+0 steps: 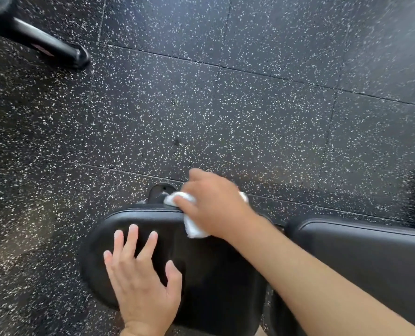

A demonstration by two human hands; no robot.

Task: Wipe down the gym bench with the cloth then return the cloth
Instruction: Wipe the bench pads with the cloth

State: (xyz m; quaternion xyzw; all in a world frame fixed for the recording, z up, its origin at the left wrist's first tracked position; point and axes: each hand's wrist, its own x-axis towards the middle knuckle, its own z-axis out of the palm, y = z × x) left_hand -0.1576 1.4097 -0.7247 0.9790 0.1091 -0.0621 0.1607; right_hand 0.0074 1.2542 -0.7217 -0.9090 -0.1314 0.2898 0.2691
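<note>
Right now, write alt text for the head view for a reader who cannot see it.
A person's right hand presses a crumpled white cloth against the far edge of a black padded gym bench seat, while the left hand rests flat on the pad with fingers spread. Black rubber floor with white speckles surrounds the bench.

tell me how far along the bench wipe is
Mid-wipe. The right hand grips the white cloth against the far edge of the seat pad, while the left hand rests flat on it. Nothing shows which areas are already wiped. The back pad is untouched right now, and returning the cloth is still left.
</note>
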